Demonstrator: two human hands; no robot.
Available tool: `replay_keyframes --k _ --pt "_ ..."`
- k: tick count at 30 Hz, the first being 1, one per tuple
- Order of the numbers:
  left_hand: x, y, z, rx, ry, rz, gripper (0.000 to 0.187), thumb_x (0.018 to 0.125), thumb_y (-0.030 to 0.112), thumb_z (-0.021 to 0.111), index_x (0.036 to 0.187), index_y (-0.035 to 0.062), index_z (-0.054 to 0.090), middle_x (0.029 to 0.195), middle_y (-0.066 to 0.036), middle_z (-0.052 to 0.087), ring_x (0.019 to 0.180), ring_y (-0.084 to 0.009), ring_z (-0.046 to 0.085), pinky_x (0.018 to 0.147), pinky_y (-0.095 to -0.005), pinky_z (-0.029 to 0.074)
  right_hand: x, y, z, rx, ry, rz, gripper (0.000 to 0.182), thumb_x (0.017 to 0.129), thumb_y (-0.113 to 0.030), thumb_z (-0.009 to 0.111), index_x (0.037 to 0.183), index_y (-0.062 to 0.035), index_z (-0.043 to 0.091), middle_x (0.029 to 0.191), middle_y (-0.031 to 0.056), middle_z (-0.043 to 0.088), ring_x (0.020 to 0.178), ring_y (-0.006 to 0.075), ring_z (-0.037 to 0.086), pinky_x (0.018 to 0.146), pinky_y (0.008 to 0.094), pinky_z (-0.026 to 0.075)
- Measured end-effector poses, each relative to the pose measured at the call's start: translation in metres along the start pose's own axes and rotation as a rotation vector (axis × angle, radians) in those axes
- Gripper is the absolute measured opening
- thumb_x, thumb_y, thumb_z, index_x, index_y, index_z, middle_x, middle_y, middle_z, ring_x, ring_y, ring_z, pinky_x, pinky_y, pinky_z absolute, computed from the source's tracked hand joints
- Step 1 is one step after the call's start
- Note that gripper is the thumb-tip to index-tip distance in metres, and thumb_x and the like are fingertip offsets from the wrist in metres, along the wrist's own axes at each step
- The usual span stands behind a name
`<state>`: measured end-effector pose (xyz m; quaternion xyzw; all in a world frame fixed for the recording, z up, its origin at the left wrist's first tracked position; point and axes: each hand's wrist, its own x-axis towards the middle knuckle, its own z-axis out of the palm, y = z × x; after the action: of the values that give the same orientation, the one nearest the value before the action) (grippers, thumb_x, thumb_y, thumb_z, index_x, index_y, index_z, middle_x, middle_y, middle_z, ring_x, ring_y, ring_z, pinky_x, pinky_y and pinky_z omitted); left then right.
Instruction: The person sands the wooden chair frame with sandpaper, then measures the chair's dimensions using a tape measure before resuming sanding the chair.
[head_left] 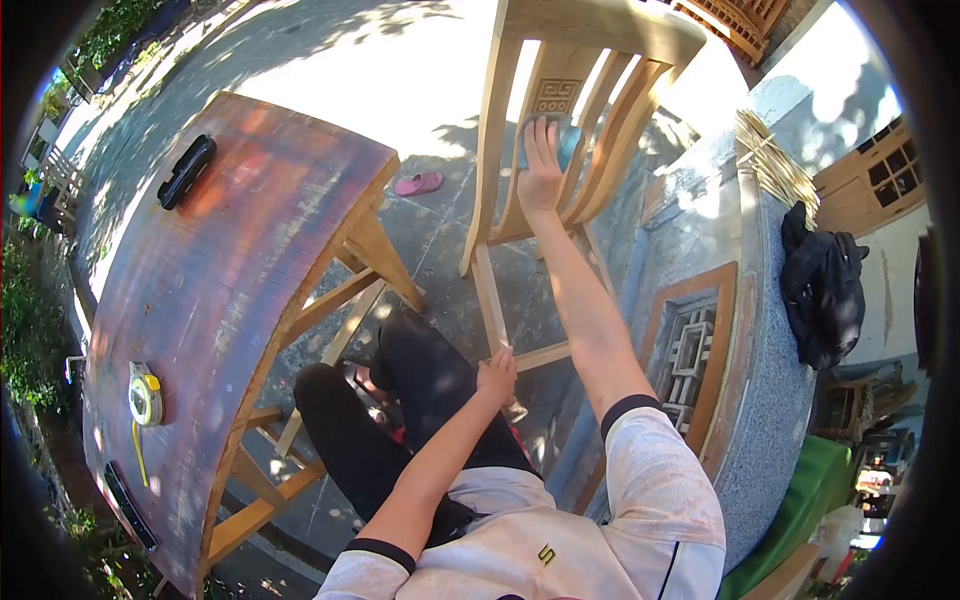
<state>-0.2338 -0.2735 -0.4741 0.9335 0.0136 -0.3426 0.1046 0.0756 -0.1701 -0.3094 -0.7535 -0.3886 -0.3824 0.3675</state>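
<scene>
A bare wooden chair frame (489, 135) with a curved, slatted back stands in front of me. Its wide middle slat carries a carved square pattern (556, 95). Just below that carving, my right hand (541, 165) presses a blue pad (568, 146) flat against the slat, fingers stretched over it and hiding much of it. At the near corner of the seat frame, my left hand (496, 378) is closed round the wooden rail (541, 356). No seat panel shows between the rails.
On my left is a worn wooden table (240, 220) bearing a black case (187, 172), a tape measure (145, 396) and a dark narrow object (131, 506). A pink slipper (418, 184) lies on the ground. To my right, a stone ledge (752, 440) holds a black bag (824, 290).
</scene>
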Motion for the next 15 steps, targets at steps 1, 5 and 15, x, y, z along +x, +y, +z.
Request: replay_keyframes --k 1,5,15 --pt "-0.009 0.000 -0.010 -0.049 -0.018 -0.004 0.109 0.082 0.056 0.073 0.162 0.0047 0.020 0.172 -0.009 0.004 0.158 -0.0231 0.014 0.118 -0.0520 0.034 -0.025 0.004 0.004 -0.032 -0.045 0.010 0.075 0.075 0.022 0.046 0.142 -0.0071 0.058 0.154 0.0134 0.049 0.145 0.0351 0.040 0.111 0.0408 0.047" --pt "0.002 -0.002 0.000 -0.090 -0.007 0.002 0.107 0.082 0.055 0.073 0.162 0.0054 0.021 0.173 -0.008 0.004 0.158 -0.0227 0.013 0.118 -0.0526 0.034 -0.032 -0.022 -0.005 0.179 0.000 0.319 0.077 0.075 0.022 0.042 0.145 -0.0069 0.055 0.156 0.0136 0.046 0.148 0.0335 0.037 0.114 0.0402 0.044" --pt "0.008 -0.009 0.001 -0.088 -0.027 0.015 0.096 0.091 0.050 0.067 0.162 0.0074 0.020 0.173 -0.005 0.003 0.158 -0.0218 0.011 0.116 -0.0528 0.036 0.239 -0.058 -0.062 0.267 0.365 -0.263 0.043 0.091 -0.002 0.065 0.134 -0.0105 0.067 0.131 0.0208 0.066 0.136 0.0347 0.054 0.116 0.0402 0.039"
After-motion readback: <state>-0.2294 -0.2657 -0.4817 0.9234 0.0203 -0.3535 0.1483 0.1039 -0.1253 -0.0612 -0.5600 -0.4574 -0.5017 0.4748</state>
